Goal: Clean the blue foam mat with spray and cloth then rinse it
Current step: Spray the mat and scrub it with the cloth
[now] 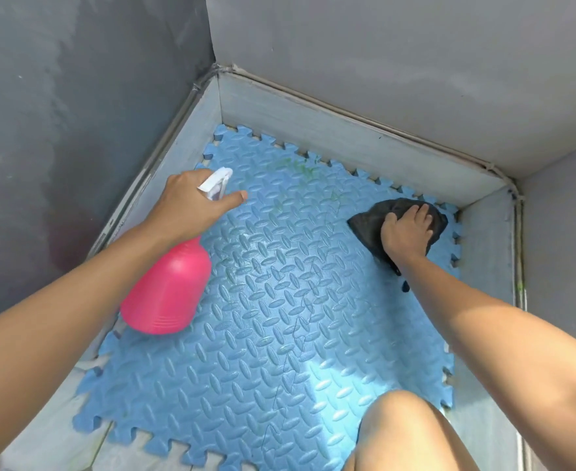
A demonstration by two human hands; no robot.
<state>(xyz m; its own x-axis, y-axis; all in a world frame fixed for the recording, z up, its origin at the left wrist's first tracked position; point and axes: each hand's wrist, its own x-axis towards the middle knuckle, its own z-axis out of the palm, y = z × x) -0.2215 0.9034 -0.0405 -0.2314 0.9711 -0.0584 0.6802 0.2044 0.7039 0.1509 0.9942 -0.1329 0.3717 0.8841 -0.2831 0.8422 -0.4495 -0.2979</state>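
The blue foam mat (pixel 273 317), with a raised tread pattern and jigsaw edges, lies flat on the floor in a corner. Faint green stains mark its far part. My left hand (pixel 191 205) holds a pink spray bottle (pixel 167 287) by its white trigger head, tilted over the mat's left side with the nozzle facing the far corner. My right hand (pixel 405 232) presses a dark grey cloth (pixel 369 226) onto the mat's far right corner, fingers spread over it.
Grey walls (pixel 381 62) enclose the corner, with a pale skirting (pixel 330 137) along their base close to the mat's edges. My bare knee (pixel 402 433) rests on the mat's near edge. Grey floor tiles (pixel 48 433) show at the lower left.
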